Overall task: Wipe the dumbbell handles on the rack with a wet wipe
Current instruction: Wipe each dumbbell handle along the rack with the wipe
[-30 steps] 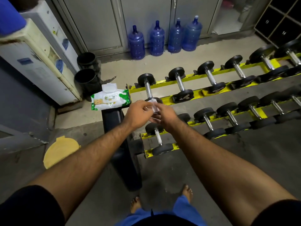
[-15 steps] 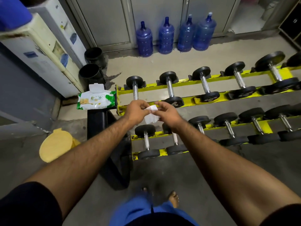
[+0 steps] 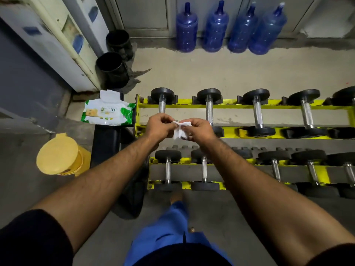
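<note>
A small white wet wipe is stretched between my two hands above the left end of the yellow dumbbell rack. My left hand pinches its left corner and my right hand pinches its right side. Black dumbbells with chrome handles lie across both tiers; the nearest upper ones are the leftmost dumbbell and the second dumbbell, both partly hidden by my hands. Lower-tier handles show below my forearms.
A green and white wipes pack with its lid flipped open lies on a black stand left of the rack. A yellow lidded bucket sits on the floor at left. Black bins, a water dispenser and several blue water jugs line the back.
The view has shifted right along the rack and closer. My hands have pulled slightly apart, spreading the wipe wider between them.
</note>
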